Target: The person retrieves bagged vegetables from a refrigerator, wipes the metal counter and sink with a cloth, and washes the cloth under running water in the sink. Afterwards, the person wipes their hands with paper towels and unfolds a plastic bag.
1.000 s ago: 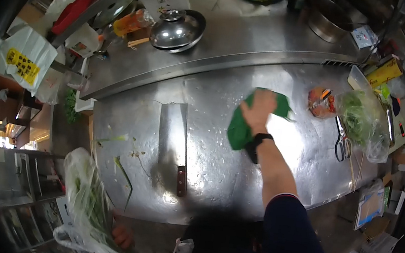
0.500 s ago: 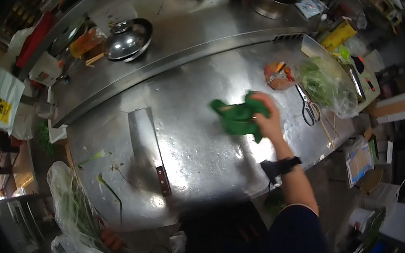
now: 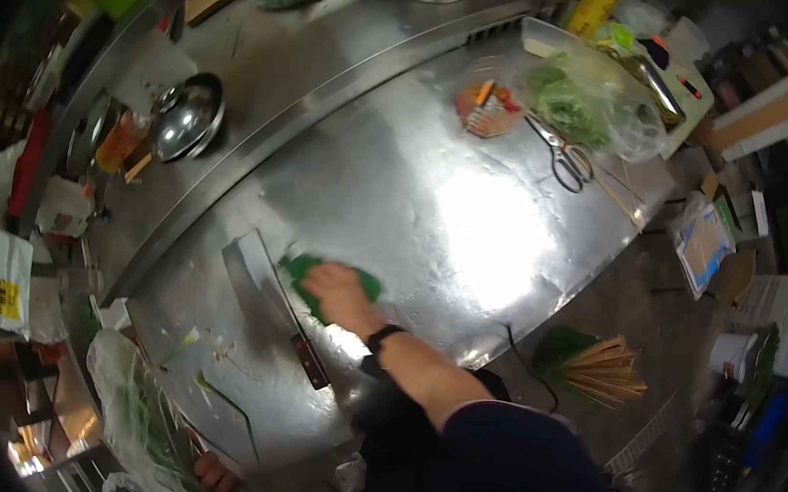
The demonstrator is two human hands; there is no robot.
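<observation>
My right hand (image 3: 338, 296) presses a green cloth (image 3: 362, 284) onto the steel tabletop, just right of a cleaver (image 3: 266, 275). The cleaver lies flat, its riveted brown handle towards me. At the lower left, my left hand (image 3: 214, 474) has its fingers curled at the edge of a clear plastic bag (image 3: 121, 380) holding long green stalks. Part of that hand is hidden by the bag. Between the bag and the cleaver lie a loose green leaf (image 3: 230, 402) and small vegetable scraps (image 3: 219, 348).
Scissors (image 3: 560, 153), a bag of red pieces (image 3: 487, 111) and bagged greens (image 3: 571, 101) sit at the table's far right. A metal lid (image 3: 187, 120) rests on the raised back shelf (image 3: 340, 41). Below the table's right edge stands a bundle of thin sticks (image 3: 603, 372).
My right hand has swept the green cloth leftwards and nearer, from above the middle of the table down beside the cleaver. The view has turned to the right. My left hand stays at the bag.
</observation>
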